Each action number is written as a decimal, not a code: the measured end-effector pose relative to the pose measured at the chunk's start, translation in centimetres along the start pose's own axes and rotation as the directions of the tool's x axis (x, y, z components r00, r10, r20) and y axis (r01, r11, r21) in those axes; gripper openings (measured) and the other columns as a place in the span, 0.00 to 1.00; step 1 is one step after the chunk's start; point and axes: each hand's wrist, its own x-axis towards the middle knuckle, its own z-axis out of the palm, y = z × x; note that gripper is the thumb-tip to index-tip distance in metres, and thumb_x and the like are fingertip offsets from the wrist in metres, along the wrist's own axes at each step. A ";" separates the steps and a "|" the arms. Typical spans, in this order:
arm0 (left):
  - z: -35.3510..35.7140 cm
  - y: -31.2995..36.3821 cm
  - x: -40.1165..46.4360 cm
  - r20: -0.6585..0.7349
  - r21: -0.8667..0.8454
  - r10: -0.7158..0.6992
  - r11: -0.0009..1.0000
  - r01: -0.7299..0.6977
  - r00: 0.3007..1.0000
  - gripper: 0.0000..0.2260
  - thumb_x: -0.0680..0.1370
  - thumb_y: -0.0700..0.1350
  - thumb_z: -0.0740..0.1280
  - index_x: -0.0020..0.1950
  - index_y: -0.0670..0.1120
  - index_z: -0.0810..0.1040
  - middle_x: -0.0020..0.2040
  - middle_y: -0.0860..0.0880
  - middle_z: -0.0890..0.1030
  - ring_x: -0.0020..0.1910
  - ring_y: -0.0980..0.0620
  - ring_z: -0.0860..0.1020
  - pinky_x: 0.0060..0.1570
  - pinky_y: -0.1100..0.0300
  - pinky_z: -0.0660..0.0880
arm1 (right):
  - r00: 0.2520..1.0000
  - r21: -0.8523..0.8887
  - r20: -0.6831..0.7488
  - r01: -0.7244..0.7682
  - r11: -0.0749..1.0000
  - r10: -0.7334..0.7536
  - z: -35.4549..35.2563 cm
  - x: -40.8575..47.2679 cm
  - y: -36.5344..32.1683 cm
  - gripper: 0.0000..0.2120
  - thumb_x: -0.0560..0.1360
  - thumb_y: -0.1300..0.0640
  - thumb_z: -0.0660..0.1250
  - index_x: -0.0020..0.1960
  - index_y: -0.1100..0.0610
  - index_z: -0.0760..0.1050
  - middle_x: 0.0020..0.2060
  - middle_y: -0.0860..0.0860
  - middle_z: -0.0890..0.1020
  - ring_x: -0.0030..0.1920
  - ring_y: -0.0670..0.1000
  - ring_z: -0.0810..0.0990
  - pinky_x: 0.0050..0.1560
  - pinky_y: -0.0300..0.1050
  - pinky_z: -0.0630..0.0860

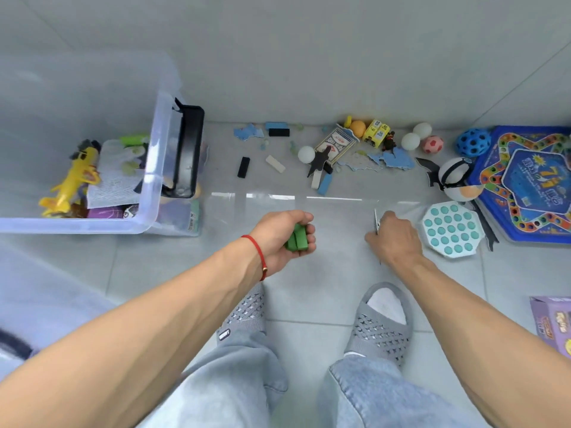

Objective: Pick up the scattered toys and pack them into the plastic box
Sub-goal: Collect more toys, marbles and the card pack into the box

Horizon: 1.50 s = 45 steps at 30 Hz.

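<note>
My left hand (282,239) is closed around green blocks (297,237) above the floor, right of the box. My right hand (394,239) pinches a thin flat card-like piece (376,222) beside a white and teal pop-bubble toy (450,230). The clear plastic box (148,180) stands at the left with a yellow figure (72,180) and a printed sheet (116,177) inside; a black handle (188,149) hangs on its right end. Scattered along the wall lie black, white and blue blocks (275,163), a card pack (335,145), white balls (410,141) and blue puzzle pieces (397,159).
A blue board game (531,183) lies at the far right with a blue holed ball (473,142) and a pink ball (432,144) behind it. A purple box (553,325) sits at the right edge. My two grey slippers (381,322) stand on the tiles below my hands.
</note>
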 end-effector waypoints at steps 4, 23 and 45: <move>-1.5 2.0 -4.6 0.088 -0.115 0.044 0.993 -0.034 0.995 0.03 0.79 0.37 0.63 0.50 0.41 0.75 0.37 0.44 0.76 0.32 0.47 0.75 0.34 0.58 0.78 | 0.956 0.478 0.278 -0.056 0.877 -0.090 -5.2 -3.1 -5.0 0.05 0.75 0.58 0.64 0.44 0.60 0.73 0.38 0.60 0.81 0.29 0.55 0.74 0.28 0.43 0.67; -23.4 18.6 -21.8 -0.451 -0.248 0.385 0.813 -0.527 0.805 0.14 0.76 0.49 0.63 0.60 0.48 0.67 0.59 0.47 0.70 0.61 0.41 0.71 0.64 0.35 0.68 | 0.706 0.862 0.450 -0.183 0.473 -0.547 -13.7 -22.6 -40.8 0.27 0.80 0.49 0.65 0.74 0.59 0.62 0.70 0.63 0.65 0.70 0.68 0.67 0.67 0.68 0.69; -21.4 -6.8 1.7 -0.268 0.938 0.574 0.340 0.072 0.774 0.17 0.78 0.40 0.62 0.67 0.43 0.70 0.62 0.40 0.70 0.61 0.40 0.70 0.50 0.50 0.73 | 0.772 0.508 0.340 0.330 0.796 -0.537 -9.9 -18.9 -23.4 0.08 0.81 0.58 0.65 0.55 0.58 0.82 0.50 0.57 0.86 0.45 0.51 0.85 0.54 0.55 0.82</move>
